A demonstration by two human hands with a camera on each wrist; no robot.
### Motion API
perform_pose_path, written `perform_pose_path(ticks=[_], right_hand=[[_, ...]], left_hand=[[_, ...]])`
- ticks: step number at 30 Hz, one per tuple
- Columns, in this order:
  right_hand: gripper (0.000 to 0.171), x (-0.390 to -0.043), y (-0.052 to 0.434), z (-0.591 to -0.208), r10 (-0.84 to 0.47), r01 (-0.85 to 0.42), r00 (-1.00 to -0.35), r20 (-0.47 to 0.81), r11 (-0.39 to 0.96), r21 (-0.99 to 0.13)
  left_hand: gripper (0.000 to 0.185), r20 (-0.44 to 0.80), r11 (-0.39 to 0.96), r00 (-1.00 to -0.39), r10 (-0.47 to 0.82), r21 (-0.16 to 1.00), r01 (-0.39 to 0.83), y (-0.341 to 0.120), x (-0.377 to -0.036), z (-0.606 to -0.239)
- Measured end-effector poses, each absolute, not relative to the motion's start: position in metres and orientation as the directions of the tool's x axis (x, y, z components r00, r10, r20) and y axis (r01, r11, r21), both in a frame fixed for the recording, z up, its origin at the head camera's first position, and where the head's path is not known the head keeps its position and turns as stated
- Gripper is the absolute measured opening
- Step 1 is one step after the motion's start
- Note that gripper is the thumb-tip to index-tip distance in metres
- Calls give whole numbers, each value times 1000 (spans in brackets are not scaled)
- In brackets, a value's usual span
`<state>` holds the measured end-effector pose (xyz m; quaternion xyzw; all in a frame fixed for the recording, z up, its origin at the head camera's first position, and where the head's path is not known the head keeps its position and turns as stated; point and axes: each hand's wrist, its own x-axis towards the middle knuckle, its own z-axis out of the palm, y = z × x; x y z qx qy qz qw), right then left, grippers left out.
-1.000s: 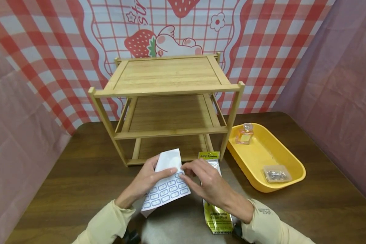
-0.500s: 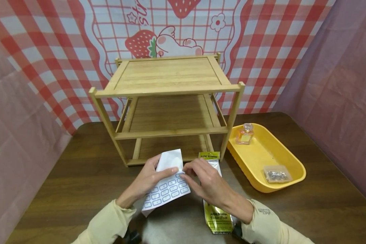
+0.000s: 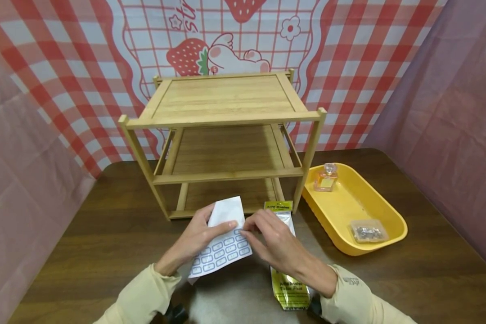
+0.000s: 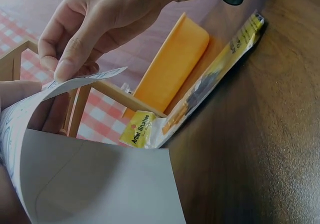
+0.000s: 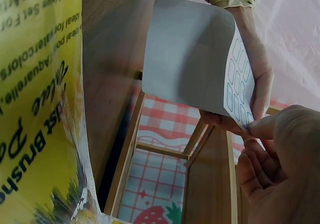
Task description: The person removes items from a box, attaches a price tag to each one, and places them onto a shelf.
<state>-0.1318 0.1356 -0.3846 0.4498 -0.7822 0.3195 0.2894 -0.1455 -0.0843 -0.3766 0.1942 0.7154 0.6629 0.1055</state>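
A white sheet of blue-framed sticker labels (image 3: 220, 254) is held up in front of the rack in the head view. My left hand (image 3: 192, 238) grips its left side, thumb lying across the front. At the right edge, thumb and forefinger of my right hand (image 3: 277, 240) pinch the sheet beside the top row of labels. The left wrist view shows the sheet (image 4: 105, 184) curving up towards the right hand (image 4: 102, 28). Its plain back (image 5: 187, 53) faces the right wrist camera. Whether a label is lifting off is too small to tell.
Beneath the right forearm lies a yellow packet of artist brushes (image 3: 289, 288). A three-tier wooden rack (image 3: 227, 99) stands behind the hands. On the right, a yellow tray (image 3: 344, 211) holds a perfume bottle (image 3: 326, 177) and a small clear box (image 3: 368, 231) of metallic pieces.
Both hands keep nearly the same place. Only slight movement shows in the right fingertips at the edge of the sheet.
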Motion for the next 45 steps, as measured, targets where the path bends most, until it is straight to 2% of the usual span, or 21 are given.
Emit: perform_pose_path(ticks=[10, 19, 26, 33, 45], right_hand=[[16, -131, 138, -384, -518, -887, -426, 742, 400, -230], [22, -131, 141, -385, -495, -876, -461, 737, 384, -291], [26, -132, 144, -388, -470, -863, -475, 744, 416, -288], [20, -131, 147, -391, -501, -847, -492, 712, 465, -258], [16, -130, 154, -395, -595, -889, -403, 695, 435, -143]], left_hand=[[32, 108, 143, -919, 379, 975, 173, -85, -148, -377], [36, 129, 222, -889, 440, 943, 247, -92, -151, -378], [14, 257, 182, -864, 432, 914, 363, -100, -155, -382], [10, 268, 307, -883, 385, 866, 396, -102, -157, -381], [10, 251, 393, -898, 362, 832, 391, -100, -158, -378]])
